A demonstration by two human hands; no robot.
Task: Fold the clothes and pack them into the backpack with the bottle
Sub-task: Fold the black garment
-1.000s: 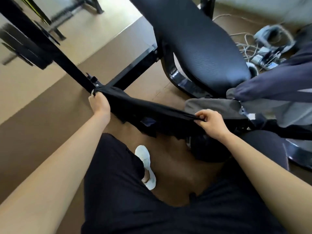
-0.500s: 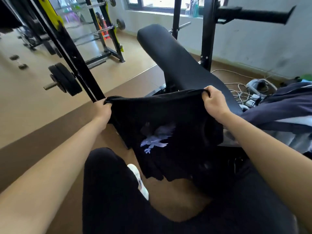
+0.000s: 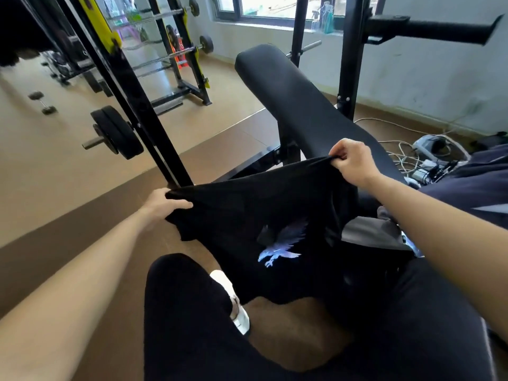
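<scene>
The black shirt (image 3: 247,221) hangs spread across the centre of the frame, eagle print facing the camera, in front of the bench (image 3: 297,100). The left hand (image 3: 162,202) grips its top left corner, fingers curled on the cloth. The right hand (image 3: 353,160) pinches the top right corner, held higher. A grey garment (image 3: 365,233) lies at right.

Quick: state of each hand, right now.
Left hand: closed, gripping one top corner of the black fabric shirt with the pale blue bird print.
Right hand: closed, pinching its other top corner.
</scene>
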